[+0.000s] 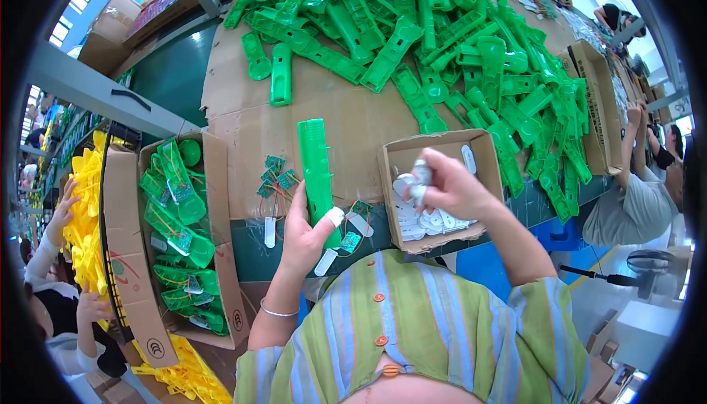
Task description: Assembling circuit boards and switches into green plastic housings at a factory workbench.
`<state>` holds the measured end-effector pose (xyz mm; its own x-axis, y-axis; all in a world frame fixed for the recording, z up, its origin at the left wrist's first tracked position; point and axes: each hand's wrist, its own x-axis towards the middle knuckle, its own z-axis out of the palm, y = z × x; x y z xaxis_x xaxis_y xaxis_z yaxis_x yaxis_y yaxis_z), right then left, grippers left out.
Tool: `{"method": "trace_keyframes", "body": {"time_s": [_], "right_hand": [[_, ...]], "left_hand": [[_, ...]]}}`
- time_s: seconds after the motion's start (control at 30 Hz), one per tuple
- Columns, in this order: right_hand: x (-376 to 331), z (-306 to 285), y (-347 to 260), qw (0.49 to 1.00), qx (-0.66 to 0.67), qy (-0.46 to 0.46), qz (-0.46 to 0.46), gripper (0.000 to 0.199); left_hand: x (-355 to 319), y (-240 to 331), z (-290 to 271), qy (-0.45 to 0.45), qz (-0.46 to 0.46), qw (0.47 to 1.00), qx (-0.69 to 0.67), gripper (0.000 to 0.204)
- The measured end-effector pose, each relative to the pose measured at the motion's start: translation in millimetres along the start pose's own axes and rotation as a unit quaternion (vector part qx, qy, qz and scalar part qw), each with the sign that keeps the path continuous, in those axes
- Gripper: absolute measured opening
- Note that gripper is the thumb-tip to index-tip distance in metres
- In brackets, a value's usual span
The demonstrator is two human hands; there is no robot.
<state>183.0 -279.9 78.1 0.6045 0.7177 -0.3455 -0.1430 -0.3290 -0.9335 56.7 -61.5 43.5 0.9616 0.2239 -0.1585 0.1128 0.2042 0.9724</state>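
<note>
We find the left hand (302,234) closed round a long green housing (315,176), which points away from the body; the thumb, in a white cover (335,217), presses on its lower part. The right hand (460,190) has its covered fingertips bent over a small carton (388,198) of white pieces (434,223); we cannot tell whether they grip one. In our judgement, the pick is best made one piece at a time — lifted by its edges, free of its neighbours — with the housing held firmly but not flexed. Near the left hand lie circuit boards (276,176) with thin wires; we advise a clear wrist, lest a lead snag. Further out, a left carton (124,205) holds green assemblies (180,238), and a heap of green housings (412,21) lies beyond. Markings: red print and round black symbols on the left carton, dark lettering on a long carton (600,102) at right — none legible enough to record.
</note>
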Motion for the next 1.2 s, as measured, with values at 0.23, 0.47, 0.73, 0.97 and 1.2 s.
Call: {"method": "trace_keyframes", "body": {"time_s": [0.23,0.47,0.73,0.97,1.2], "right_hand": [[23,48,14,0.962,0.225,-0.05,-0.144,0.022],[25,67,-32,0.974,-0.122,-0.119,-0.151,0.032],[38,94,-9,0.962,0.076,0.077,-0.251,0.039],[39,80,-13,0.982,-0.031,-0.034,-0.185,0.034],[47,100,2,0.96,0.149,0.077,-0.224,0.036]], "left_hand": [[-4,-18,-2,-0.052,-0.021,0.983,-0.176,0.072],[-12,-7,-7,-0.074,-0.017,0.981,-0.18,0.075],[-22,-6,4,-0.122,-0.068,0.925,-0.353,0.064],[-15,-3,-3,-0.002,0.013,0.992,-0.124,0.059],[-11,-6,5,0.017,-0.034,0.97,-0.242,0.059]]}}
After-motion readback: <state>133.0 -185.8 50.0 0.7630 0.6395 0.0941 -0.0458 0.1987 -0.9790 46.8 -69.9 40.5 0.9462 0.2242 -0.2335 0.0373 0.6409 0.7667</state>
